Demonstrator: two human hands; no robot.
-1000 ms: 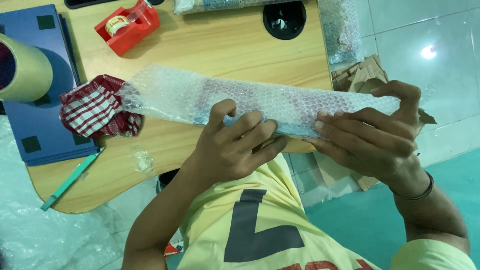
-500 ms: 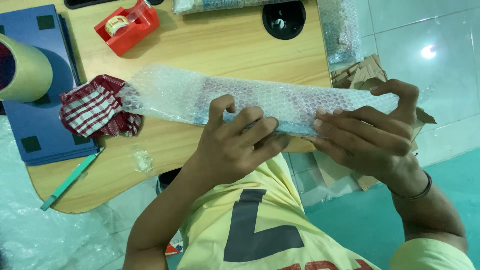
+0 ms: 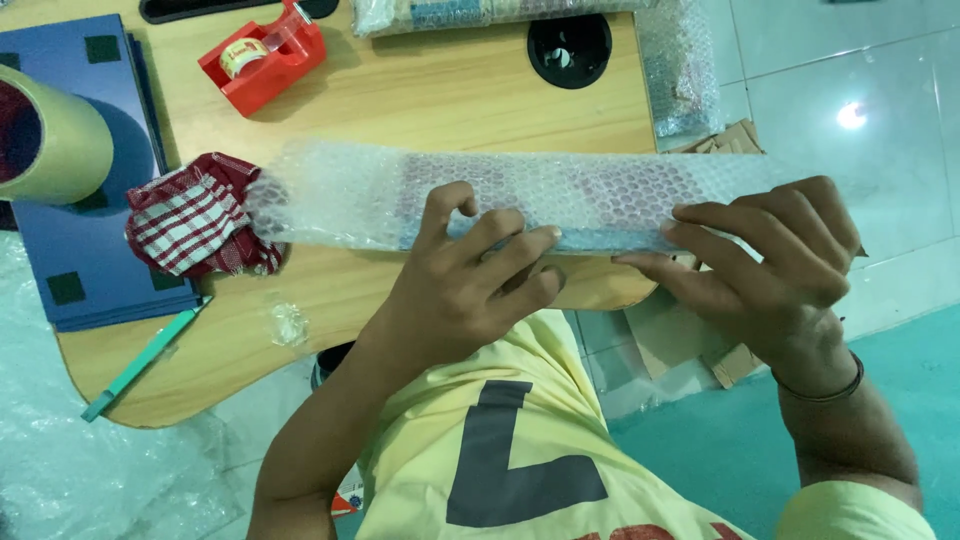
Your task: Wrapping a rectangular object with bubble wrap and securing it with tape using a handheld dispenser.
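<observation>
Pinching bubble-wrap roll (image 3: 560, 200) w/ both hands, left (image 3: 470, 290) & right (image 3: 770, 265), keeping wrap tight round red checked cloth (image 3: 195, 225) sticking out over wooden surface (image 3: 420, 95).

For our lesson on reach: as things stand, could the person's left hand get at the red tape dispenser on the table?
Probably yes, once freed: the left hand is pressing on the bubble-wrapped bundle, and only bare wooden table separates it from the red tape dispenser.
</observation>
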